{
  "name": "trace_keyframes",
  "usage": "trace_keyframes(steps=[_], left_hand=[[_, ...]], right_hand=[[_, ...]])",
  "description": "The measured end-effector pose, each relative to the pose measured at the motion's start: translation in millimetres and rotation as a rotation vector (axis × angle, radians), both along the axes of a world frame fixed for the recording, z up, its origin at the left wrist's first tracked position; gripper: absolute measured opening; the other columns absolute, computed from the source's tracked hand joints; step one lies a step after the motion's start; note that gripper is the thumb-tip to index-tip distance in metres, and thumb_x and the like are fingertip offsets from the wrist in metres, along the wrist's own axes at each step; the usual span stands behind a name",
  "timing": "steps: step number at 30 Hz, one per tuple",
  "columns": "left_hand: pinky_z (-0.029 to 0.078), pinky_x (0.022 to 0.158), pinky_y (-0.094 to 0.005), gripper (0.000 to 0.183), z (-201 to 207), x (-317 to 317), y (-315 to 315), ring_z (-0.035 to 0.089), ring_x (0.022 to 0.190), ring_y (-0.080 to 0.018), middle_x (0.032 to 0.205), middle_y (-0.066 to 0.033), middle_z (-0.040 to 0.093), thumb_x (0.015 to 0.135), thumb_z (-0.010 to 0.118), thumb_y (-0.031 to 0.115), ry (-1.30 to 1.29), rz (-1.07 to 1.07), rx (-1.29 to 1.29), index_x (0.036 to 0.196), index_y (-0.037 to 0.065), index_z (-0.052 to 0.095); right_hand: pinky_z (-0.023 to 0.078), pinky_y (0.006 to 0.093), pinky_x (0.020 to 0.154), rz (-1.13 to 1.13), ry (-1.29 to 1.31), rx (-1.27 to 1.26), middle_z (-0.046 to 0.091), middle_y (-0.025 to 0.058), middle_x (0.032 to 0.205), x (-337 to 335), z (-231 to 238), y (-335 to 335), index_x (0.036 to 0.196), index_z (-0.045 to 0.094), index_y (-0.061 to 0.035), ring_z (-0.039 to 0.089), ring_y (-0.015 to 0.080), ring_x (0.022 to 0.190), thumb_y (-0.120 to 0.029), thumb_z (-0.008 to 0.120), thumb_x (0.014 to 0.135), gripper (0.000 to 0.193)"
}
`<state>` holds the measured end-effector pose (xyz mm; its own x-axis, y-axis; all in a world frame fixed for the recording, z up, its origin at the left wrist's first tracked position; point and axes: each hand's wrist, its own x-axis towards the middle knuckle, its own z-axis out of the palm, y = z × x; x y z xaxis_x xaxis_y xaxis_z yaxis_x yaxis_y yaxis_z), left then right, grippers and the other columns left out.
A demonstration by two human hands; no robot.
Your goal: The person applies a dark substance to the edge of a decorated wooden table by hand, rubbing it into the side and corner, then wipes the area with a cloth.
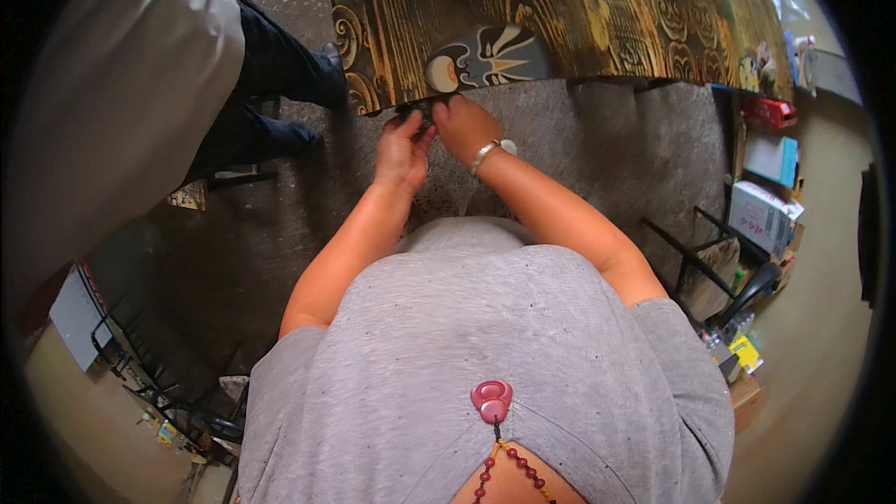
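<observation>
My left hand (403, 154) and my right hand (465, 128) meet just off the near edge of a dark carved wooden table (597, 0). Between their closed fingers is a small dark thing (426, 113), too small and shadowed to name. On the right wrist sits a bracelet (483, 158) with a pale round piece. Just beyond the fingers, at the table's edge, shows a painted mask-like face (495, 58) in black, white and tan; whether it is a loose piece or part of the tabletop I cannot tell.
A person in a light top (177, 28) and dark trousers (275, 51) stands close at my left. Boxes (761, 215) line the wall at right, near a black metal frame (695, 247). More metal frames (149, 383) stand behind at left on the grey floor (607, 149).
</observation>
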<state>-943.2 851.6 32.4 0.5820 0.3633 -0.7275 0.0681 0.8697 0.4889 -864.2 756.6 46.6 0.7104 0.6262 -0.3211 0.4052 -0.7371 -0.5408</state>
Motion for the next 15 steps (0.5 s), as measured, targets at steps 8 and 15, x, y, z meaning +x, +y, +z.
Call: trace_keyframes(steps=[8,15], left_hand=[[0.044,0.08,-0.0348,0.019,6.2,43.1,-37.7,0.049,0.094,-0.0211,0.098,-0.0082,0.051,0.083,0.053,0.004,-0.036,-0.149,-0.037,0.102,0.001,0.048],[0.047,0.076,-0.0319,0.022,-5.7,37.1,-30.3,0.052,0.089,-0.0183,0.099,-0.0062,0.054,0.083,0.053,0.006,-0.032,-0.175,-0.075,0.104,0.004,0.048]], right_hand=[[0.043,0.0479,0.072,-0.585,0.065,0.209,0.059,0.0213,0.086,13.1,-13.4,-38.5,0.08,0.056,-0.0044,0.055,0.0401,0.08,-0.03,0.039,0.081,0.031],[0.043,0.0469,0.071,-0.436,0.123,0.089,0.059,0.0203,0.087,22.4,3.7,-38.4,0.081,0.056,-0.0038,0.055,0.0391,0.081,-0.03,0.04,0.081,0.03]])
